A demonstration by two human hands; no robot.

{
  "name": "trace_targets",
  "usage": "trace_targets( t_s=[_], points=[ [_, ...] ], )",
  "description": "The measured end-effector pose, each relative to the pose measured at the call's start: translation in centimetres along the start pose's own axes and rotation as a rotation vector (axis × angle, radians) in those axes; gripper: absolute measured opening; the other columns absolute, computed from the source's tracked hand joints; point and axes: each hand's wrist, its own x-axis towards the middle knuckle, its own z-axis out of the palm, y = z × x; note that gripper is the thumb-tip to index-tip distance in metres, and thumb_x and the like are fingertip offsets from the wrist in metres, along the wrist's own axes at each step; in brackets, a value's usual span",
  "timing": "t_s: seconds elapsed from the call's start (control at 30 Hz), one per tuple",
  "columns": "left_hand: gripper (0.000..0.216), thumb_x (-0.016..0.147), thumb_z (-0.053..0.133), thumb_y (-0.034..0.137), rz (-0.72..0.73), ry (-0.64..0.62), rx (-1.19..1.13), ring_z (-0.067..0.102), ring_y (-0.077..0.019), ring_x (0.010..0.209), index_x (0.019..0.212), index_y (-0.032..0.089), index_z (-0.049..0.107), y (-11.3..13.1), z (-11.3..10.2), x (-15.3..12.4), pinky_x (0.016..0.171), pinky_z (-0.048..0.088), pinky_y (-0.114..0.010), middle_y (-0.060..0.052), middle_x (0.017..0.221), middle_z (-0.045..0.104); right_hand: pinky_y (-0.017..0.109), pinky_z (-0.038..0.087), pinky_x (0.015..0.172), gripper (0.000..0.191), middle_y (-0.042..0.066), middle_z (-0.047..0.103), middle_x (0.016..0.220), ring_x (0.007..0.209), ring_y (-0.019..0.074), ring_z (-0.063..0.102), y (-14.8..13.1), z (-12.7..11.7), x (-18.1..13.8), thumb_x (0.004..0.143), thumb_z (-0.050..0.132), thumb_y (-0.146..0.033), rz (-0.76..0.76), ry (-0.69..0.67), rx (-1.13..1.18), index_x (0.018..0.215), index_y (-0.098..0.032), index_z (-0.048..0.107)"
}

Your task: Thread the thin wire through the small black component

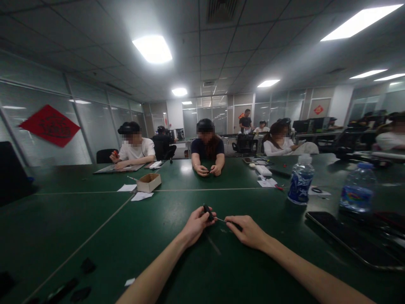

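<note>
In the middle of the view, above the green table [152, 236], my left hand [195, 224] is closed around a small black oblong part [208, 211]. My right hand [248, 230] grips a screwdriver [234, 225] by its dark handle. The thin metal shaft points left, and its tip meets or nearly meets the black part; my left fingers hide the exact contact. Several small black pieces [87, 265] lie at the lower left, near a white paper scrap [129, 281].
A small cardboard box [148, 183] and paper slips [141, 196] stand ahead left. On the right are two plastic bottles [300, 181], a large dark phone [348, 238] and cables. Across the table a person in a dark shirt [207, 148] handles something small; others sit nearby.
</note>
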Motion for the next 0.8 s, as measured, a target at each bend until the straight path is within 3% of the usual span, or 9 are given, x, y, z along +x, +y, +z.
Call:
trace_targets(
  t_s=[0.37, 0.5, 0.7, 0.8],
  points=[
    [0.036, 0.073, 0.069, 0.040, 0.139, -0.025, 0.266, 0.058, -0.0177, 0.081, 0.093, 0.014, 0.057, -0.5, -0.2, 0.0, 0.076, 0.046, -0.030, -0.009, 0.092, 0.062, 0.026, 0.046, 0.065, 0.030, 0.006, 0.067, 0.081, 0.072, 0.0169, 0.062, -0.1, 0.4, -0.3, 0.093, 0.037, -0.029, 0.008, -0.027, -0.165, 0.102, -0.019, 0.063],
    [0.039, 0.071, 0.070, 0.043, 0.144, -0.018, 0.221, 0.058, -0.0183, 0.082, 0.094, 0.014, 0.056, -0.3, 0.0, -0.1, 0.076, 0.047, -0.030, -0.010, 0.094, 0.062, 0.027, 0.048, 0.069, 0.030, 0.006, 0.068, 0.084, 0.075, 0.0174, 0.063, 0.7, 1.0, -0.3, 0.093, 0.038, -0.031, 0.019, 0.047, -0.111, 0.104, -0.019, 0.063],
    [0.037, 0.072, 0.069, 0.042, 0.094, -0.139, 0.284, 0.059, -0.0212, 0.089, 0.092, 0.013, 0.058, 0.1, 0.5, -0.5, 0.080, 0.047, -0.032, -0.011, 0.095, 0.062, 0.032, 0.052, 0.077, 0.033, 0.008, 0.069, 0.097, 0.086, 0.0205, 0.065, 2.0, 1.0, 0.1, 0.093, 0.037, -0.031, 0.189, 0.342, -0.022, 0.107, -0.019, 0.063],
    [0.039, 0.071, 0.070, 0.042, 0.095, -0.096, 0.228, 0.058, -0.0204, 0.089, 0.094, 0.013, 0.057, 0.0, 0.4, -0.4, 0.079, 0.047, -0.031, -0.011, 0.096, 0.061, 0.031, 0.051, 0.078, 0.030, 0.008, 0.069, 0.096, 0.086, 0.0197, 0.065, 1.3, 0.7, 0.1, 0.092, 0.041, -0.030, 0.084, 0.194, -0.014, 0.106, -0.018, 0.064]
  ],
)
